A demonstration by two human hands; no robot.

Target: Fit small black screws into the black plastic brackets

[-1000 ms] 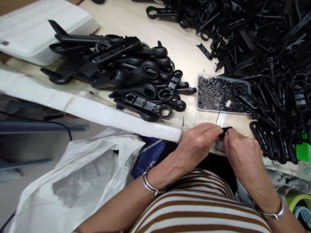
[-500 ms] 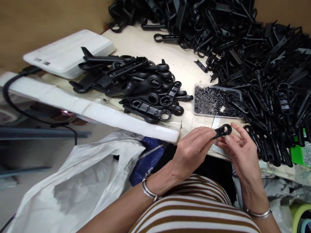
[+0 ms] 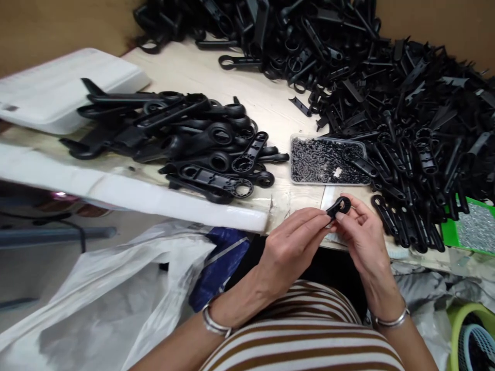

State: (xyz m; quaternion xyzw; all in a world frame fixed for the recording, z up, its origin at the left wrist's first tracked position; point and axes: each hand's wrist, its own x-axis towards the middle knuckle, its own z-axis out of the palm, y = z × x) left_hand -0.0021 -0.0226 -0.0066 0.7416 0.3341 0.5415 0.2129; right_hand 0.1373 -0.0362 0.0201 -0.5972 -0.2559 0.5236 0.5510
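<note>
Sitting at far left, a white box (image 3: 77,90) meets a pile of black parts (image 3: 181,131). Below them, a white foam strip (image 3: 127,189) lines the front edge of the table (image 3: 181,67), which lies bare behind the pile. By that edge, the left hand's (image 3: 286,247) fingers pinch one end of a small black part (image 3: 333,208). Behind it, a clear tray (image 3: 328,184) of tiny pieces stands a narrow gap from the pile. The right hand's (image 3: 363,234) thumb and forefinger now grip the part's ring end; half a second ago they were spread beside it. Farther right, a big heap (image 3: 386,103) crowds the tray, reaching forward almost to the edge near a green tray (image 3: 448,234).
</note>
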